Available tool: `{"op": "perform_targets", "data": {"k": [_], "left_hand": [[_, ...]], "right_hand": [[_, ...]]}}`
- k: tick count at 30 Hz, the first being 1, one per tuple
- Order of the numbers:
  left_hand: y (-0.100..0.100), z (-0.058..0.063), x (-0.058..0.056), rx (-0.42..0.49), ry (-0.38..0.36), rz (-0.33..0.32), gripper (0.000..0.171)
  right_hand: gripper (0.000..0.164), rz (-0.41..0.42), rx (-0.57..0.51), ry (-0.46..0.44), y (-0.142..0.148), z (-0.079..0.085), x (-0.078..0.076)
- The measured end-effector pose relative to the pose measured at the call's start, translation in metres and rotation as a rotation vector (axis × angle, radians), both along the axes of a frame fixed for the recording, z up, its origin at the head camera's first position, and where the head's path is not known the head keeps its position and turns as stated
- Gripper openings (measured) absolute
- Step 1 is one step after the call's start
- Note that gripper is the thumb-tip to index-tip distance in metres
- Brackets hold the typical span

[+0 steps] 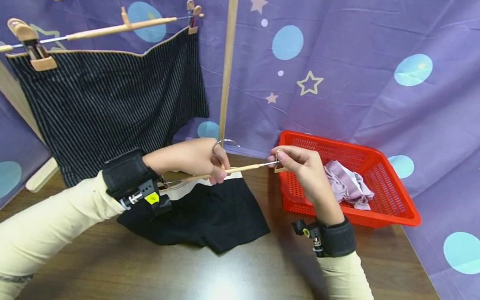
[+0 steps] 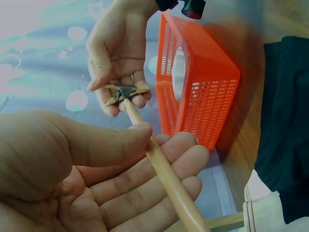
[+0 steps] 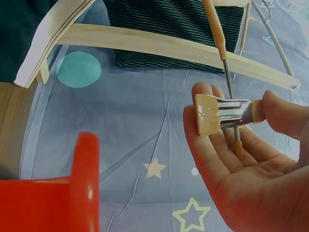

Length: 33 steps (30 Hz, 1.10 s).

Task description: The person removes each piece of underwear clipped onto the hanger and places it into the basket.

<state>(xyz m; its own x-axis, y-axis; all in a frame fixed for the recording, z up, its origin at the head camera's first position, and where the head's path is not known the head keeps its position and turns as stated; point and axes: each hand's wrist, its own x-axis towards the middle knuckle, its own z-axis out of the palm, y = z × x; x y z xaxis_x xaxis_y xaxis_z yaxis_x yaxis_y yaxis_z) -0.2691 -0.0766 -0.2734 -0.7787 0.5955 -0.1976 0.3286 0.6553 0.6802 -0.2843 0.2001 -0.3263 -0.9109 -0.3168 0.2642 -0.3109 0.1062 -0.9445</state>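
A clip hanger with a wooden bar [image 1: 244, 168] and a metal hook [image 1: 228, 141] is held level above the table. My left hand [image 1: 197, 158] pinches the bar near its middle between thumb and fingers. At the bar's right end, my right hand [image 1: 307, 171] grips the clip [image 3: 236, 113], with the thumb pressing on its upper tab and the fingers beneath. The clip has wooden pads and a metal body. Under the hanger, black shorts [image 1: 206, 217] with a white waistband lie flat on the table. The hanger's left end is partly hidden behind my left wrist.
A red basket [image 1: 398, 212] at the right holds crumpled pinkish cloth [image 1: 348, 183]. Upper left, a striped black garment [image 1: 114, 94] hangs from another clip hanger [image 1: 106, 30]. A wooden post [image 1: 228, 61] stands behind, before a purple patterned curtain [image 1: 348, 36].
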Motion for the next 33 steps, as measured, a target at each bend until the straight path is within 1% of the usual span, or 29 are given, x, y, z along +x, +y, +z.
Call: {"op": "perform_targets", "data": {"k": [4, 8, 12, 15, 18, 22, 29, 31, 33], "left_hand": [[0.006, -0.001, 0.003, 0.014, -0.077, 0.03, 0.011], [0.011, -0.004, 0.005, 0.037, -0.142, 0.066, 0.014], [0.016, -0.006, 0.008, 0.099, -0.198, 0.098, 0.017], [0.019, -0.006, 0.009, 0.145, -0.235, 0.126, 0.017], [0.022, -0.005, 0.008, 0.171, -0.253, 0.139, 0.016], [0.024, -0.006, 0.006, 0.201, -0.276, 0.157, 0.015], [0.025, -0.012, 0.0, 0.268, -0.337, 0.209, 0.015], [0.025, -0.013, -0.001, 0.292, -0.354, 0.218, 0.015], [0.025, -0.015, -0.003, 0.309, -0.368, 0.224, 0.016]], "right_hand": [[0.028, -0.043, -0.004, -0.003, 0.001, 0.0, -0.001], [0.033, -0.089, -0.003, 0.027, 0.001, 0.001, -0.002], [0.039, -0.139, 0.002, 0.089, 0.001, 0.004, 0.0], [0.042, -0.176, 0.02, 0.138, 0.002, 0.008, 0.004], [0.042, -0.221, 0.068, 0.207, 0.002, 0.012, 0.01], [0.04, -0.253, 0.102, 0.285, 0.0, 0.017, 0.017], [0.035, -0.265, 0.136, 0.352, -0.005, 0.022, 0.03], [0.032, -0.244, 0.153, 0.376, -0.007, 0.023, 0.036], [0.028, -0.199, 0.168, 0.405, -0.009, 0.025, 0.042]]}}
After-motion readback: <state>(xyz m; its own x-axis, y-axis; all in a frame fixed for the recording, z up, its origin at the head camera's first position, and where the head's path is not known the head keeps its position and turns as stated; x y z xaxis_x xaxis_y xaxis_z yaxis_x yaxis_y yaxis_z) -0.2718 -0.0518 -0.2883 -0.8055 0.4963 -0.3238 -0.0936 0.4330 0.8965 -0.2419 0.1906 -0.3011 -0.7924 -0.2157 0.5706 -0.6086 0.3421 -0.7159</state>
